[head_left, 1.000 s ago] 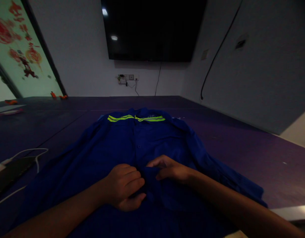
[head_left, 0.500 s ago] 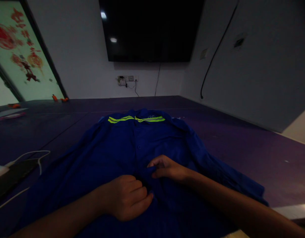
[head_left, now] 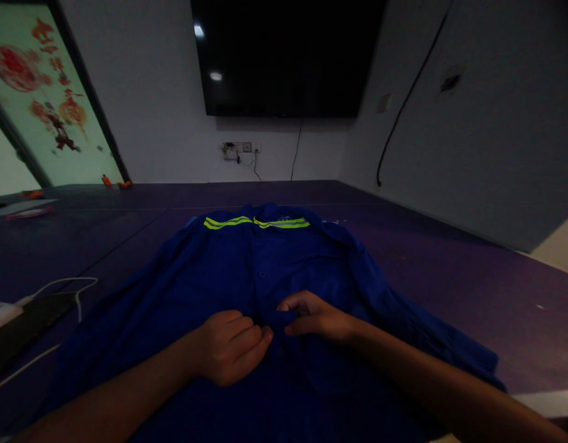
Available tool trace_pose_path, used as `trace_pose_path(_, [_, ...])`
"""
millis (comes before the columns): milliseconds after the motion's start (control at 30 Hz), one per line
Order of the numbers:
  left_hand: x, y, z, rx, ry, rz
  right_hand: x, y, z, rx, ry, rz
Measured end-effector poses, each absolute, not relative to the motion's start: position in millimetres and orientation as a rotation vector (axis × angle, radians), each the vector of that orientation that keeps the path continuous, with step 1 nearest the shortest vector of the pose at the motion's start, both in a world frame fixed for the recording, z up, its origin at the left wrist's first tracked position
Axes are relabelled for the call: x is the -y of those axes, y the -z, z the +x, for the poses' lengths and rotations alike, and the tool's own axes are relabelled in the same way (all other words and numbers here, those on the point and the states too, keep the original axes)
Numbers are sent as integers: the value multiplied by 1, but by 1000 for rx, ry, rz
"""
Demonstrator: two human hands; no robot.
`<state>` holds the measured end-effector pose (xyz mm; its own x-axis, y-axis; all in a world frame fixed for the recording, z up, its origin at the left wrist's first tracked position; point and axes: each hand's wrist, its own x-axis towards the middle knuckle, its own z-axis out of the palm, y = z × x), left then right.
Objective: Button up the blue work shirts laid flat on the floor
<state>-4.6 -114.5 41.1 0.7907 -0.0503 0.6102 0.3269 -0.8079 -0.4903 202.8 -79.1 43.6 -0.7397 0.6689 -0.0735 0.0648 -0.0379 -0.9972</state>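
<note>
A dark blue long-sleeved work jacket (head_left: 210,264) lies spread out front side up, with yellow-green reflective strips across its chest. Down its middle runs the button placket, where one button (head_left: 261,274) shows above my hands. My left hand (head_left: 235,347) is closed at the placket, thumb and fingers pinching the cloth near the front edge. Just to its right, my right hand (head_left: 309,315) pinches a raised fold of the same edge between thumb and fingers. Whatever lies between the two sets of fingertips is too dark to make out.
The jacket rests on a dark purple surface (head_left: 431,264). At left lie a dark flat device (head_left: 29,326), a white adapter (head_left: 2,315) and a white cable (head_left: 57,281). A large black screen (head_left: 288,55) hangs on the far wall above sockets (head_left: 242,147).
My left hand has moved up and slightly left along the placket, now level with the right hand's fingertips. The right hand keeps its pinch on the fold. The view has shifted slightly.
</note>
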Motion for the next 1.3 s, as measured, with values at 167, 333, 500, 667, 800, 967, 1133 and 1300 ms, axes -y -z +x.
trace_pose_path(167, [115, -40, -3, 183, 816, -2415, 80, -42, 202, 1837, -1815, -798])
trace_pose_path(333, [115, -39, -2, 185, 861, -2397, 80, -41, 202, 1844, -1821, -786])
trace_pose_path(500, [123, -48, 0, 171, 701, -2468, 79, -42, 202, 1874, -1789, -758])
trace_pose_path(667, [129, -50, 5, 156, 690, -2497, 79, -41, 202, 1867, -1786, -754])
trace_pose_path(800, [129, -48, 6, 155, 718, -2505, 79, -38, 202, 1839, -1784, -768])
trace_pose_path(967, [123, -45, -2, 136, 728, -2427, 78, -39, 203, 1778, -1820, -753])
trace_pose_path(1133, [116, -44, -10, 135, 705, -2324, 79, -44, 205, 1843, -1830, -670])
trace_pose_path(1300, [115, -46, -10, 108, 653, -2299, 81, -44, 204, 1851, -1867, -685])
